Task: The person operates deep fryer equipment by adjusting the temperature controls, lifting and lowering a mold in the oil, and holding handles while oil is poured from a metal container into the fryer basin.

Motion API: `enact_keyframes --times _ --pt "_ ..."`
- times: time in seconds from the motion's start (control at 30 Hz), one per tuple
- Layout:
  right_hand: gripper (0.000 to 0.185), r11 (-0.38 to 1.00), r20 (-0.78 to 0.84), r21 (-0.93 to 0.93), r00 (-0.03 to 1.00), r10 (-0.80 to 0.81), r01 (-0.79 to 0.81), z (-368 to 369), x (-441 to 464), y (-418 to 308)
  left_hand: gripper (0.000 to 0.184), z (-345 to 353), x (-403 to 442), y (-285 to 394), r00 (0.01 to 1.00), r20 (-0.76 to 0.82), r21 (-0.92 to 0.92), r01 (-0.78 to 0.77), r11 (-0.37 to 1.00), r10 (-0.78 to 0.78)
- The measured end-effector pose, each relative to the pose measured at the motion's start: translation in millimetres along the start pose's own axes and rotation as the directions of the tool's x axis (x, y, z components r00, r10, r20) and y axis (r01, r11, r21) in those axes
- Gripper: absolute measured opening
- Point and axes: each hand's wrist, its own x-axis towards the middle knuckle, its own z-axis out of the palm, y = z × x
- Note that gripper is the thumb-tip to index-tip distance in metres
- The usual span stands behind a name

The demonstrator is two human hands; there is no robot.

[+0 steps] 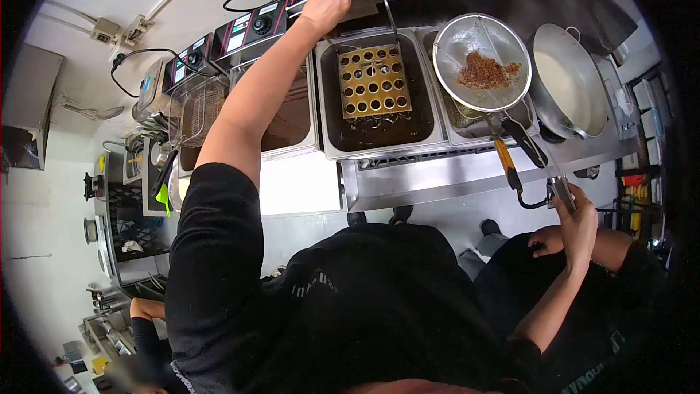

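Note:
My left hand (328, 6) is closed at the front of a control box above the fryer; what its fingers hold is hidden. Below it, a brass-coloured mould plate (373, 82) with rows of round holes sits in the dark oil of a fryer tank (415, 128). Low on the right, my right hand (576, 215) wraps round a metal handle (561, 188). This handle lies in line with the black handle (526, 142) of a round strainer (470, 36), which holds brown crumbs (487, 73) over the neighbouring tank.
A large pan (569, 80) with pale liquid stands at the right. A yellow-and-black handle (504, 157) hangs over the counter edge (408, 186). Wire baskets (200, 113) are at the left. Beside my right arm is a co-worker's hand (547, 241); another person is at lower left.

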Motion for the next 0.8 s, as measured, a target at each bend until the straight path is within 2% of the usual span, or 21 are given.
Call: enact_keyframes --times 0.07,0.13,0.2,0.27,0.3,0.33,0.37,0.4,0.43,0.47,0.5,0.53,0.57,0.6,0.67,0.7,0.73,0.77,0.8 --pt "0.036 0.999 -0.018 -0.042 1.0 -0.013 0.012 -0.2 6.4 -3.4 0.013 -7.2 0.9 -6.7 1.0 -0.011 0.002 0.012 1.0 -0.012" --pt "0.036 0.998 0.008 -0.058 1.0 -0.007 0.008 -8.8 10.6 -22.6 0.019 -13.3 1.2 -13.2 0.994 0.091 -0.046 0.062 0.997 -0.057" --pt "0.036 0.997 0.035 -0.074 0.999 0.003 -0.001 -14.1 15.6 -38.1 0.019 -10.5 -1.5 -22.2 0.998 0.048 -0.051 0.049 0.998 -0.046" --pt "0.034 0.981 0.028 -0.184 0.998 -0.052 0.057 -15.8 22.0 -47.6 0.018 -18.2 -1.8 -28.0 0.998 0.018 -0.033 0.054 0.998 -0.054" --pt "0.034 0.981 0.031 -0.185 0.998 -0.051 0.056 -16.5 24.9 -53.3 0.019 -21.7 -0.7 -30.9 0.996 0.06 -0.04 0.064 0.997 -0.062" --pt "0.035 0.971 0.03 -0.204 0.993 -0.117 0.121 -17.2 27.5 -59.2 0.019 -15.7 -0.8 -37.3 0.996 0.061 -0.044 0.063 0.997 -0.06" --pt "0.035 0.957 0.03 -0.223 0.983 -0.182 0.184 -16.9 30.8 -65.6 0.025 -5.9 0.7 -47.9 0.99 0.134 -0.041 0.042 0.998 -0.036" --pt "0.035 0.958 0.032 -0.225 0.984 -0.177 0.18 -15.7 34.5 -73.0 0.032 4.5 0.4 -54.8 0.978 0.206 -0.04 0.019 0.999 -0.011" --pt "0.035 0.943 0.057 -0.264 0.98 -0.193 0.201 -14.1 38.9 -80.7 0.041 0.0 2.5 -57.0 0.975 0.22 -0.113 0.058 0.992 -0.032" --pt "0.036 0.927 0.083 -0.302 0.975 -0.208 0.223 -12.8 44.2 -86.2 0.041 4.3 2.0 -59.4 0.975 0.22 -0.117 0.056 0.991 -0.029" --pt "0.034 0.912 0.061 -0.301 0.96 -0.273 0.279 -5.6 50.5 -87.2 0.04 9.4 2.2 -63.2 0.99 0.123 -0.099 0.076 0.992 -0.063" --pt "0.034 0.912 0.063 -0.302 0.96 -0.271 0.277 -2.1 55.7 -94.8 0.038 10.5 1.6 -64.6 0.995 0.025 -0.082 0.097 0.992 -0.096" --pt "0.03 0.896 0.09 -0.323 0.952 -0.292 0.305 1.5 59.7 -106.8 0.037 -31.5 10.7 -60.3 0.943 0.323 0.033 0.08 0.996 -0.086" --pt "0.027 0.878 0.116 -0.342 0.943 -0.313 0.334 5.5 64.6 -118.0 0.037 -29.1 10.4 -61.6 0.943 0.323 0.034 0.079 0.996 -0.085" --pt "0.024 0.848 0.136 -0.36 0.921 -0.364 0.389 19.7 76.9 -134.2 0.035 -17.5 11.7 -67.8 0.976 0.186 0.015 0.116 0.993 -0.117" --pt "0.02 0.813 0.157 -0.377 0.896 -0.415 0.443 28.2 84.6 -139.6 0.035 -5.8 12.1 -72.8 0.976 0.185 0.017 0.117 0.993 -0.118" --pt "0.02 0.812 0.157 -0.377 0.895 -0.418 0.445 36.8 92.8 -143.1 0.034 8.7 11.1 -78.1 0.993 0.088 0.01 0.08 0.997 -0.08" --pt "0.026 0.763 0.173 -0.43 0.874 -0.454 0.482 46.6 100.9 -146.3 0.034 13.2 9.0 -80.8 0.999 -0.008 0.007 0.042 0.999 -0.042" --pt "0.032 0.709 0.192 -0.481 0.851 -0.488 0.516 57.2 108.9 -149.1 0.034 18.0 8.1 -83.5 0.999 -0.003 0.008 0.045 0.999 -0.045"
